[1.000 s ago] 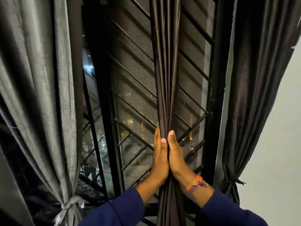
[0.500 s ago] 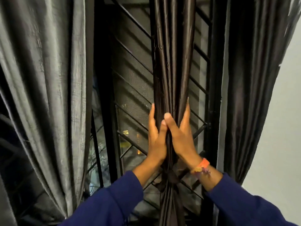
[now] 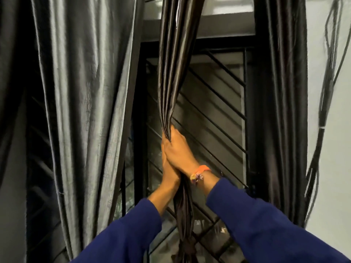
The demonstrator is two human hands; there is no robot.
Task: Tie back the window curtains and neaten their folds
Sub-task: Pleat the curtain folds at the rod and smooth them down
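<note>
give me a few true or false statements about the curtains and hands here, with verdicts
1. The right hand grips the middle curtain. True.
2. The middle curtain hangs spread wide across the window grille. False: it is gathered into a narrow bundle of folds.
3. The left hand sits against the same bundle, just below the right hand. True.
4. The wristband is on the left wrist. False: the orange band is on the right wrist.
5. The left curtain is the same dark brown as the middle one. False: it is a lighter silvery grey.
</note>
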